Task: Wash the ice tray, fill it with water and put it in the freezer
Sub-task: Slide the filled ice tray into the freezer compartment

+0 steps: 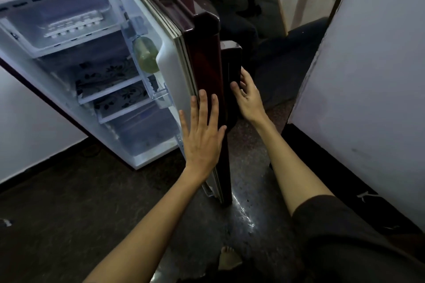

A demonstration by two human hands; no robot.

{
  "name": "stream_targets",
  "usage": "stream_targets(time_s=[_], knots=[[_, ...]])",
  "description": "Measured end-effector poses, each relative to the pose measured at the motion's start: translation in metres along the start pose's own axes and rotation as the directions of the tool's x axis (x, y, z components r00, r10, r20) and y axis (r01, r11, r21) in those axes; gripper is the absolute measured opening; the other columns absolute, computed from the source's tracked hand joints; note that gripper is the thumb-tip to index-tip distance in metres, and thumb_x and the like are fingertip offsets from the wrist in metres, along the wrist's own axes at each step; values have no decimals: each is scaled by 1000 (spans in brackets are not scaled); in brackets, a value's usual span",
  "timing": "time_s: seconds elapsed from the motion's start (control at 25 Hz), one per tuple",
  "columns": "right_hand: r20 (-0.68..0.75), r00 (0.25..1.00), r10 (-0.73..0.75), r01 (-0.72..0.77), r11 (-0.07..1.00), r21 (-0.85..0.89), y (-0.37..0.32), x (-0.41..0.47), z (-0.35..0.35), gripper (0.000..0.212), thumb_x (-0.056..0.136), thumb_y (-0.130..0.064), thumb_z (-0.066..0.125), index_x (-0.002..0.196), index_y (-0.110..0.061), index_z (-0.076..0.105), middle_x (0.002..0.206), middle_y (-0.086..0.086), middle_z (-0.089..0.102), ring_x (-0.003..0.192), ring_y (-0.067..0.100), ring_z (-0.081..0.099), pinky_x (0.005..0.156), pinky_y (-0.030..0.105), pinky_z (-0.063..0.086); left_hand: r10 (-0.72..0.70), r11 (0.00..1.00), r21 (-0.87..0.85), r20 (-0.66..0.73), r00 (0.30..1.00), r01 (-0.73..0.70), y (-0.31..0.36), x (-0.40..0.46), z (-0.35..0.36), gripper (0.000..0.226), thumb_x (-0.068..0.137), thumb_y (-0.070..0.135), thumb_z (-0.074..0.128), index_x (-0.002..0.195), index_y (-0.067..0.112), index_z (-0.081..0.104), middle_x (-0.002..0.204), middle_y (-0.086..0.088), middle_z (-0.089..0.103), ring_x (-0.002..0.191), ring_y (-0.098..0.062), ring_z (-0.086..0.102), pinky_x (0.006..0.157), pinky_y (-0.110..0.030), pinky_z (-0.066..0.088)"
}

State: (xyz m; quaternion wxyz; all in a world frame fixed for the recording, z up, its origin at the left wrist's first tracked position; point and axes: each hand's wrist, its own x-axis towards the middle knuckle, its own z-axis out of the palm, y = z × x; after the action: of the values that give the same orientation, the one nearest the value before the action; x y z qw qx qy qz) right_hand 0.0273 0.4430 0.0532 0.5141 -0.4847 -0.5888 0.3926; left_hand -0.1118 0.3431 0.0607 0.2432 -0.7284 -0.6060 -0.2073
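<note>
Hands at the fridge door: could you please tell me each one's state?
Left hand: open, flat against the dark red fridge door's edge.
Right hand: open, fingers at its handle.

ice tray (73, 26): white plastic, long and narrow, with two rows of small cells; whether there is water in them cannot be seen.
pose: it lies flat, its long side running across the freezer compartment (57, 18).
place: inside the freezer compartment, on its floor, toward the front.
freezer compartment: top section of the open fridge, translucent white walls.
</note>
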Motion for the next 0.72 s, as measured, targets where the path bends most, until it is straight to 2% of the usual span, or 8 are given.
stream_targets(time_s=[0.12, 0.24, 0.32, 0.4, 0.48, 0.56, 0.64, 0.72], knots=[[28, 999, -33, 33, 999, 4, 0, 3, 4, 38, 97, -31, 49, 131, -12, 47, 111, -13, 61, 107, 0, 59, 91, 21, 48, 8, 998, 66, 12, 1000, -9, -1, -1, 0, 85, 79, 42, 71, 146, 10, 29, 151, -15, 30, 138, -32, 35, 110, -51, 23], [13, 999, -41, 41, 999, -8, -4, -2, 9, 32, 99, -32, 45, 128, -18, 48, 105, -15, 62, 100, -7, 60, 84, 13, 48, 14, 999, 50, -9, 1000, -13, -5, -5, -1, 87, 81, 44, 68, 147, 11, 23, 152, -12, 15, 140, -31, 30, 112, -50, 20], [25, 999, -43, 44, 999, -21, -7, -8, 13, 33, 100, -30, 42, 130, -17, 46, 105, -17, 60, 99, -8, 59, 84, 13, 48, 3, 999, 50, -15, 1000, -3, -11, -10, -2, 88, 83, 45, 66, 149, 11, 18, 152, -12, 10, 142, -30, 23, 112, -51, 17], [55, 997, -53, 55, 998, -23, -11, -14, 22, 36, 101, -28, 38, 135, -13, 42, 109, -15, 58, 102, -4, 58, 86, 16, 48, -23, 998, 54, -3, 1000, 23, -22, -17, -2, 88, 86, 47, 60, 149, 12, 10, 154, -11, 5, 145, -27, 7, 114, -51, 14], [95, 993, -72, 74, 997, -15, -17, -23, 36, 39, 102, -25, 38, 139, -15, 39, 119, -6, 58, 111, 5, 57, 91, 16, 47, -74, 997, 9, 22, 997, 74, -37, -27, -2, 85, 91, 47, 51, 149, 14, -3, 155, -8, -3, 145, -21, -16, 116, -50, 3], [131, 989, -74, 74, 997, 5, -19, -31, 47, 42, 101, -25, 39, 142, -17, 36, 127, 2, 57, 117, 8, 55, 96, 16, 46, -104, 995, 1, 31, 994, 104, -51, -35, -3, 84, 92, 46, 48, 149, 16, -7, 156, -8, -5, 144, -19, -20, 117, -47, -6], [185, 982, -47, 47, 999, 5, -25, -37, 64, 47, 100, -25, 42, 146, -16, 31, 134, 7, 54, 125, 12, 50, 104, 26, 44, -157, 987, 53, 60, 986, 154, -72, -46, -6, 87, 94, 47, 46, 148, 17, -16, 156, -5, -19, 144, -19, -20, 116, -46, -11], [233, 972, -30, 33, 999, -11, -30, -41, 84, 51, 99, -25, 47, 146, -15, 31, 136, 9, 51, 128, 16, 47, 107, 36, 42, -226, 973, 71, 95, 970, 220, -94, -55, -10, 87, 95, 47, 41, 145, 21, -26, 153, -3, -31, 140, -15, -33, 115, -46, -14]])
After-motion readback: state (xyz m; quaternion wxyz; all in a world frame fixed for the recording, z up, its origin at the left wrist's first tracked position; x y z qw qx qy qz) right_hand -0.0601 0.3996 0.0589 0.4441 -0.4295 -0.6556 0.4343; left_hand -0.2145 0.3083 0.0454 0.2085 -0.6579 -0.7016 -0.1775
